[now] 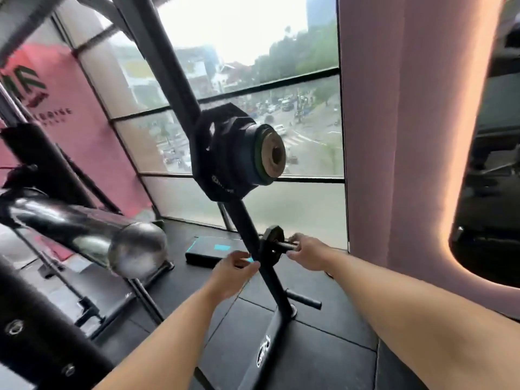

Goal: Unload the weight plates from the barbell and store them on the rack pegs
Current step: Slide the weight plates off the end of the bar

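weight plates sit stacked on the rack's upper peg; a small plate rides the lower peg beside the rack post. our right hand curls round that peg's tip; our left hand hangs loosely curled, holding nothing. we judge the small plate light, rigid, best gripped by its rim. black rubber floor below, window behind, barbell sleeve bare.

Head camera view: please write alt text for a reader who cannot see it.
A person's left hand and right hand reach to a small plate on the middle peg of a black rack. Bigger plates hang higher up, before a window.
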